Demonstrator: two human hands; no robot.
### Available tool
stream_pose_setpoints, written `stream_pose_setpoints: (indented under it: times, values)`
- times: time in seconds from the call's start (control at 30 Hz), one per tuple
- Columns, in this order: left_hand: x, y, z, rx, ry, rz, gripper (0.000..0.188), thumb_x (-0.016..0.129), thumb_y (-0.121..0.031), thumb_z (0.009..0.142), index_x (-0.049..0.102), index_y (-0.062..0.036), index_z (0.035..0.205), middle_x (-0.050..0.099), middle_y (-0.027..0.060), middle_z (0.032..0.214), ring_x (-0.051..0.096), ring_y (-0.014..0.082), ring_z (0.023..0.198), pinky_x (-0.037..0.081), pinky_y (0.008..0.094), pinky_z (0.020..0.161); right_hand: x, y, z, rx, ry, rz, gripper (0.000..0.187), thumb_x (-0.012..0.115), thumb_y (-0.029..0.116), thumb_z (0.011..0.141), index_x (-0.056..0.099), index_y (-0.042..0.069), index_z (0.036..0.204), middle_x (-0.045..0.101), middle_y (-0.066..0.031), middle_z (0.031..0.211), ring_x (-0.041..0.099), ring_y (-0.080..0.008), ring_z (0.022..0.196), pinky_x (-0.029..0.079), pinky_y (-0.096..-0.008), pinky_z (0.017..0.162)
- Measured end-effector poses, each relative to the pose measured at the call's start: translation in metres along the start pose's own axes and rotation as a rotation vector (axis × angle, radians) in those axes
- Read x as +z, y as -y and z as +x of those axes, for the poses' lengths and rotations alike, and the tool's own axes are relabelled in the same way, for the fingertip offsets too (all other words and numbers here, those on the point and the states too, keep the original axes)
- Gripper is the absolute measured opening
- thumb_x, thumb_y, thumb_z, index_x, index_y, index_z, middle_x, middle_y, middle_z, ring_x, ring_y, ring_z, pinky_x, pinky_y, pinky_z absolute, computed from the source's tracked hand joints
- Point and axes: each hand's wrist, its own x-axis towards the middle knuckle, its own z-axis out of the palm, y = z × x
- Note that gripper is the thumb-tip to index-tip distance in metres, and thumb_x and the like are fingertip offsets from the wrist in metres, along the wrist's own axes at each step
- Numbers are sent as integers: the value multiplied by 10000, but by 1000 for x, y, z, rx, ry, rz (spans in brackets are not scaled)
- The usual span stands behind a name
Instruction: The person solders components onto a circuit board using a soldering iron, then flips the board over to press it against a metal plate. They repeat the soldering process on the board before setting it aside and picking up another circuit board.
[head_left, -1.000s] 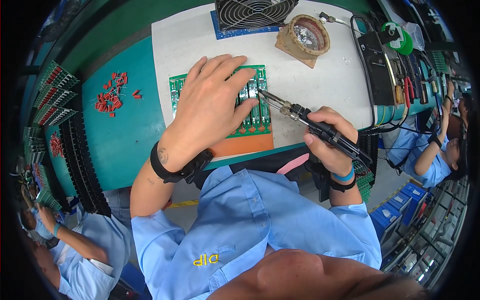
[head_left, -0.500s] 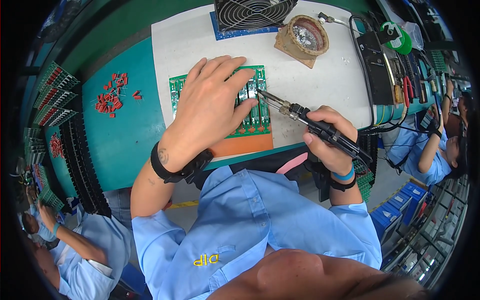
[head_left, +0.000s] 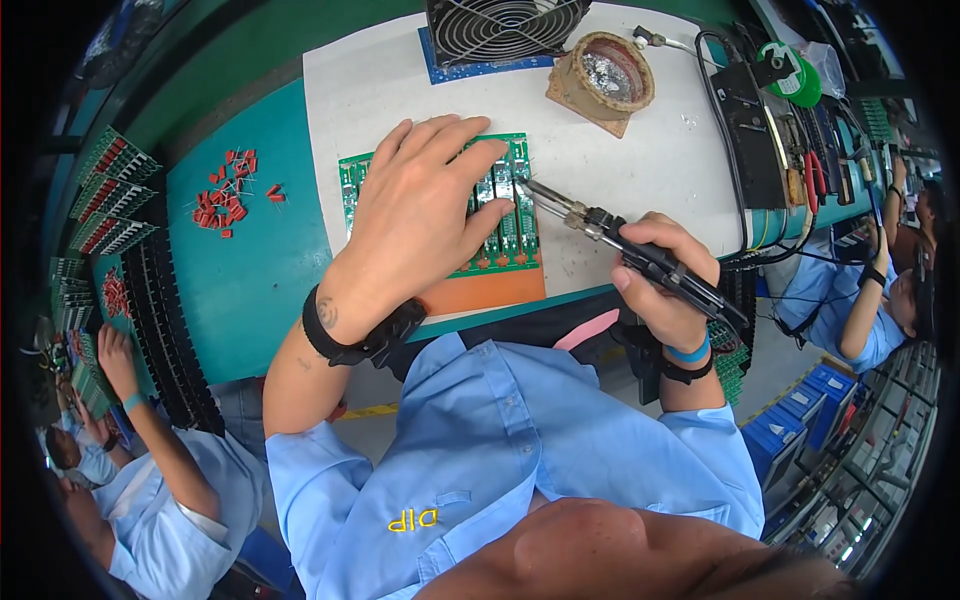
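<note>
My left hand (head_left: pixel 415 190) lies across a panel of narrow green circuit boards (head_left: pixel 522 225), fingers spread and stretched out, hiding much of the panel. An orange-brown board (head_left: pixel 490 292) shows beneath the panel's near edge. In my right hand (head_left: pixel 668 305) is a black soldering iron (head_left: pixel 650 255), gripped like a pen. Its metal tip points left to the right part of the panel, right by the boards; whether it touches them I cannot tell. Both hands are over the white sheet (head_left: pixel 640 180) on the bench.
Loose red components (head_left: pixel 220 205) with wire leads lie on the green mat at left, beside black racks (head_left: pixel 165 320). A black fan (head_left: pixel 505 30) and a round solder-filled pot (head_left: pixel 605 75) stand behind. At right are a green solder spool (head_left: pixel 800 80) and tools. Co-workers sit either side.
My right hand and the soldering iron have shifted very slightly right, while my left hand stays put. At far left, a co-worker's hand has moved up toward the bench.
</note>
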Motion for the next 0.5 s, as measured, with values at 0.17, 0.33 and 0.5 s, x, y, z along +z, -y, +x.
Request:
stream_pose_setpoints:
  times: [0.17, 0.33, 0.5]
  values:
    - [2, 1, -2, 5, -3, 15, 463, 855, -219, 849, 722, -66, 1266, 677, 130, 1395, 601, 355, 1326, 424, 515, 1179, -5, 5, -3, -60, -6, 10, 364, 797, 15, 845, 679, -74, 1178, 671, -124, 901, 648, -184, 791, 493, -298, 709]
    - [1, 1, -3, 10, -9, 28, 475, 855, -232, 854, 716, -73, 1280, 663, 121, 1421, 592, 351, 1345, 403, 536, 1203, 1, 5, -1, -80, 5, 16, 362, 803, 20, 845, 679, -70, 1173, 670, -122, 883, 642, -186, 786, 488, -302, 703]
    - [-8, 3, -7, -7, -6, 40, 480, 855, -232, 853, 714, -76, 1285, 658, 116, 1429, 589, 352, 1348, 400, 539, 1206, 11, 3, 2, -25, 19, 22, 354, 799, 9, 847, 681, -66, 1172, 667, -113, 863, 630, -174, 776, 481, -299, 698]
